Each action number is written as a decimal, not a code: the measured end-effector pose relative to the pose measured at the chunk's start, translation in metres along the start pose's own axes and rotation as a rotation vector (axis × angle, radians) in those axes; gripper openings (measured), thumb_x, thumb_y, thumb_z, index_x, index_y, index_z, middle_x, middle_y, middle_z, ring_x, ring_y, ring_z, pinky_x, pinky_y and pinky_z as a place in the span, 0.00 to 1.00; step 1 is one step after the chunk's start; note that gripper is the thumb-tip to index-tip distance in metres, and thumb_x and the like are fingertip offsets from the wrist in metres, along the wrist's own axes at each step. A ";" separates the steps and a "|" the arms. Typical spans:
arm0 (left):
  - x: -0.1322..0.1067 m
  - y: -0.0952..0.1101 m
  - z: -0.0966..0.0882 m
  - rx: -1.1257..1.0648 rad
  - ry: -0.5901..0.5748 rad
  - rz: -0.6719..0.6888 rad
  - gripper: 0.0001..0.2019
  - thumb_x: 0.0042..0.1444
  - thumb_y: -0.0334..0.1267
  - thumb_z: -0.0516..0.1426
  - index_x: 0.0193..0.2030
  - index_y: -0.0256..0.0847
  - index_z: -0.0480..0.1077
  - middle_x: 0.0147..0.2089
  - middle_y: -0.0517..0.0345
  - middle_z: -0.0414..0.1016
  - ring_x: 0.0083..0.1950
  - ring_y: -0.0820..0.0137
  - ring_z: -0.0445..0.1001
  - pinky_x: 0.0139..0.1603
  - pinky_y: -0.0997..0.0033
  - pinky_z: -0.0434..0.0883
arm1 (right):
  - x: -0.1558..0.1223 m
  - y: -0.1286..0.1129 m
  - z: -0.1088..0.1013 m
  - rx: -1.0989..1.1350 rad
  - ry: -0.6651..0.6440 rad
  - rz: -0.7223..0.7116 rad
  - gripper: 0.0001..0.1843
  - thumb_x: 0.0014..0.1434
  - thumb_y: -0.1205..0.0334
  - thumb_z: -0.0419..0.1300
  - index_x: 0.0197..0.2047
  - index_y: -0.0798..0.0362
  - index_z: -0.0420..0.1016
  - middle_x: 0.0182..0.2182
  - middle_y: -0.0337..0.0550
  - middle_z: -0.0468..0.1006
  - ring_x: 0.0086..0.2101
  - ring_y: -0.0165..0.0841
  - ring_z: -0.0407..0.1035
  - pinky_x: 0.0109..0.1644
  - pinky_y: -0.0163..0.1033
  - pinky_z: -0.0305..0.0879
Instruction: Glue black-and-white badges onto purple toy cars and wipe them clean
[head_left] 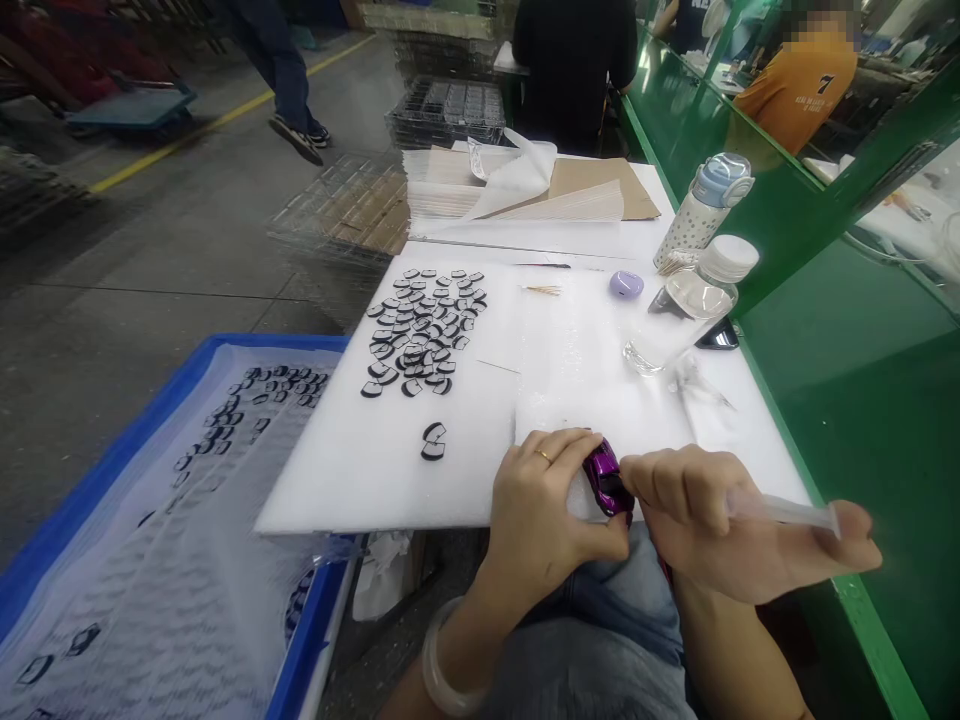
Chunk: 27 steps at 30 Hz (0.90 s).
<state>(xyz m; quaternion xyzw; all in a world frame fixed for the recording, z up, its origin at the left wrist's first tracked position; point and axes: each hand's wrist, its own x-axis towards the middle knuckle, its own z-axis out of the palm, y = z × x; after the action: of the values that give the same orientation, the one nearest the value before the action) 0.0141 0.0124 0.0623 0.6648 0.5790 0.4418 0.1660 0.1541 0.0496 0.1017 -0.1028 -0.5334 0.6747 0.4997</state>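
Observation:
Near the table's front edge, my left hand (551, 500) grips a shiny purple toy car (607, 477) between thumb and fingers. My right hand (720, 515) is closed around a translucent plastic syringe (784, 510), with the thumb at the plunger's end. The syringe's tip is hidden by my fingers, close beside the car; whether it touches cannot be made out. To the left on the white foam sheet (337, 470) lie many small black-rimmed clear pieces (427, 330). Two more of these pieces (433, 441) sit apart from them, nearer my left hand.
A clear bottle (701, 290), a speckled drink bottle (697, 215) and a purple case (626, 285) stand on the right by a green partition (840, 410). Foam sheets and cardboard (604, 190) lie at the back. A blue tray (187, 385) with more pieces is at left. People are nearby.

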 end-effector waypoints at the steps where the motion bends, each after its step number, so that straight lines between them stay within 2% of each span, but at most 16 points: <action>1: 0.000 0.000 0.000 0.000 0.002 0.001 0.27 0.37 0.36 0.62 0.49 0.36 0.76 0.48 0.50 0.81 0.46 0.54 0.77 0.46 0.48 0.75 | 0.000 -0.001 0.001 -0.016 -0.006 0.009 0.32 0.57 0.31 0.46 0.20 0.51 0.49 0.14 0.34 0.43 0.18 0.29 0.42 0.28 0.41 0.45; 9: -0.001 0.001 0.001 0.013 0.011 -0.002 0.26 0.37 0.37 0.61 0.48 0.39 0.76 0.48 0.50 0.81 0.46 0.53 0.77 0.45 0.48 0.74 | -0.006 -0.003 0.006 -0.115 0.089 0.005 0.32 0.58 0.30 0.45 0.20 0.50 0.48 0.15 0.34 0.43 0.19 0.30 0.42 0.28 0.42 0.44; 11: -0.001 0.000 0.002 0.019 0.011 -0.001 0.26 0.37 0.38 0.62 0.48 0.39 0.76 0.48 0.50 0.81 0.46 0.53 0.77 0.45 0.48 0.74 | -0.009 -0.008 0.012 -0.145 0.109 0.050 0.33 0.58 0.30 0.47 0.20 0.50 0.49 0.16 0.35 0.44 0.20 0.30 0.42 0.28 0.42 0.44; 14: -0.002 -0.002 0.003 0.032 -0.003 0.013 0.28 0.36 0.40 0.63 0.49 0.38 0.76 0.49 0.50 0.81 0.46 0.52 0.77 0.43 0.49 0.73 | -0.011 -0.016 0.023 -0.213 0.139 0.206 0.35 0.57 0.27 0.51 0.21 0.50 0.50 0.17 0.35 0.47 0.21 0.30 0.42 0.26 0.41 0.44; 16: -0.002 -0.003 0.003 0.036 -0.004 0.029 0.28 0.36 0.41 0.63 0.49 0.37 0.76 0.49 0.50 0.81 0.45 0.52 0.77 0.42 0.50 0.73 | -0.006 -0.018 0.022 -0.248 0.134 0.229 0.36 0.57 0.25 0.49 0.21 0.51 0.51 0.17 0.35 0.48 0.21 0.29 0.43 0.25 0.40 0.43; 19: -0.003 -0.004 0.003 0.043 0.022 0.042 0.28 0.36 0.39 0.62 0.49 0.36 0.76 0.49 0.50 0.81 0.45 0.54 0.77 0.42 0.51 0.73 | 0.014 -0.010 0.002 -0.250 0.232 -0.007 0.37 0.58 0.24 0.45 0.20 0.51 0.53 0.17 0.35 0.49 0.21 0.30 0.45 0.27 0.41 0.49; 21: -0.004 -0.003 0.004 0.054 0.039 0.050 0.28 0.36 0.37 0.61 0.49 0.36 0.76 0.49 0.50 0.81 0.45 0.54 0.77 0.42 0.52 0.73 | 0.029 0.000 -0.016 -0.314 0.344 -0.094 0.33 0.58 0.28 0.47 0.20 0.50 0.60 0.18 0.39 0.58 0.23 0.33 0.54 0.31 0.43 0.57; 23: -0.006 -0.003 0.005 0.062 0.048 0.058 0.28 0.36 0.37 0.61 0.50 0.36 0.76 0.49 0.50 0.81 0.44 0.55 0.77 0.42 0.53 0.73 | 0.036 0.007 -0.025 -0.497 0.460 -0.072 0.24 0.59 0.37 0.52 0.28 0.49 0.72 0.28 0.44 0.71 0.33 0.38 0.66 0.38 0.45 0.63; 24: -0.006 -0.003 0.005 0.065 0.051 0.061 0.28 0.36 0.37 0.61 0.50 0.37 0.75 0.49 0.50 0.81 0.44 0.55 0.77 0.42 0.54 0.73 | 0.035 0.008 -0.025 -0.611 0.545 -0.125 0.18 0.60 0.43 0.55 0.35 0.49 0.75 0.35 0.45 0.75 0.38 0.40 0.68 0.42 0.46 0.65; 26: -0.007 -0.004 0.005 0.066 0.054 0.074 0.28 0.37 0.37 0.62 0.51 0.39 0.75 0.50 0.51 0.81 0.45 0.55 0.77 0.42 0.54 0.73 | 0.026 0.005 -0.017 -0.818 0.694 -0.352 0.10 0.60 0.55 0.60 0.44 0.46 0.77 0.42 0.44 0.75 0.43 0.39 0.69 0.46 0.46 0.66; 27: -0.007 -0.004 0.005 0.069 0.055 0.083 0.29 0.37 0.38 0.62 0.51 0.40 0.75 0.50 0.51 0.81 0.44 0.55 0.76 0.42 0.54 0.73 | 0.021 0.002 -0.011 -0.906 0.684 -0.431 0.09 0.60 0.60 0.61 0.45 0.45 0.77 0.41 0.43 0.75 0.42 0.38 0.70 0.44 0.44 0.67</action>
<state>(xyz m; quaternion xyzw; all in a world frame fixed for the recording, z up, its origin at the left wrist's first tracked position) 0.0160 0.0087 0.0533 0.6814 0.5699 0.4462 0.1087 0.1502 0.0732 0.1037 -0.4060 -0.5856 0.1927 0.6746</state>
